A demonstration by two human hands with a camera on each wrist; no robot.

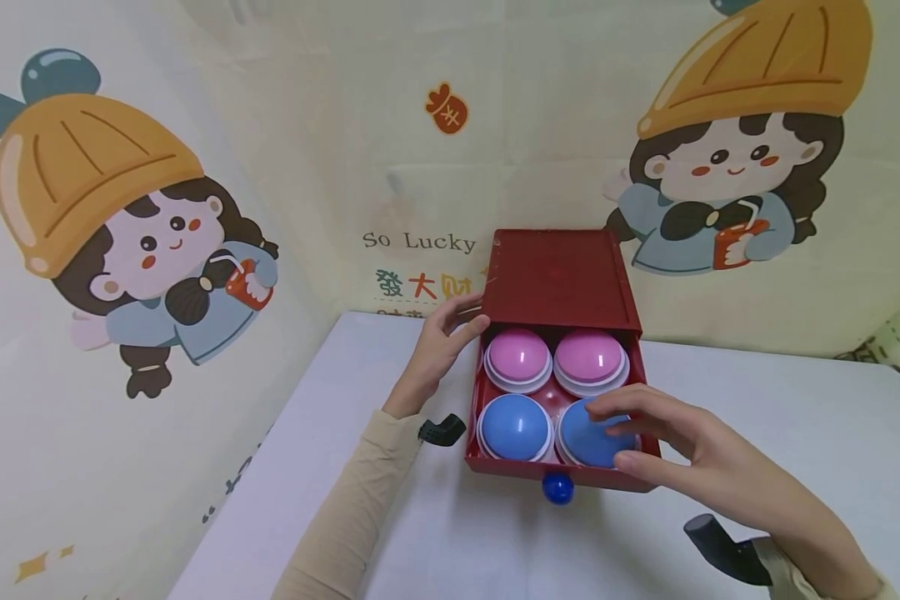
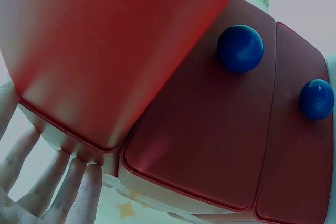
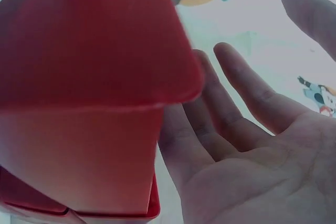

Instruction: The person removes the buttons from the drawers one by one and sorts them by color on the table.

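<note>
Pale cloth (image 1: 555, 158) makes the background, printed with cartoon figures (image 1: 168, 250) in orange hats, and before it stands a white table (image 1: 787, 408). Upon this table, somewhat right of the middle in the head view, stands a red chest (image 1: 558, 275), boxy and smooth, with a plain flat top. Its two lower drawer fronts (image 2: 194, 124), seen from the left wrist, are dark red and pushed in. Its upper drawer (image 1: 502, 468) is pulled out toward the person.

The right hand (image 1: 690, 442) is over the front right corner of this drawer, thumb and fingers wide apart, softly bent, holding nothing; whether it touches, I cannot tell. The left hand (image 1: 438, 346) lies against the left side of the chest, fingers nearly straight, not closed around it.

Inside the drawer sit two pink domes (image 1: 520, 357) behind and two blue domes (image 1: 515, 427) in front, each with a white rim; fingers partly hide the right blue one. Smallest are the glossy round blue knobs (image 1: 558, 489), one on each drawer.
</note>
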